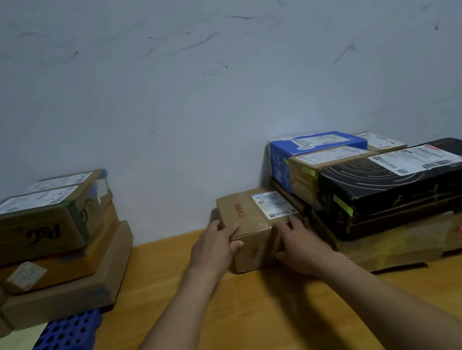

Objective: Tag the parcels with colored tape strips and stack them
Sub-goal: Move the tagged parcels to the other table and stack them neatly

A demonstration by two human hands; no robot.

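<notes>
Starting at the far left: a stack of brown parcels (pixel 53 250), white labels on top, bluish tape at a few edges. In front of it, lying on the wooden worktop (pixel 221 344), a blue plastic tray (pixel 67 336) full of holes, with a pale green sheet (pixel 8 349) across its left part. Toward the middle, near the wall, a small brown parcel (pixel 258 225) with a white label and red print, held at both ends. Round its left end, the left grip (pixel 215 250), curled, thumb on the front face. At its right end, the right grip (pixel 303 248), clasping, fingers over the top edge, thumb against the front. Just beside it on the right, a second stack (pixel 418 241): a black parcel (pixel 408 184) and a blue parcel (pixel 310 143) among brown ones, yellow-green tape strips (pixel 343 205) stuck on their near sides.
</notes>
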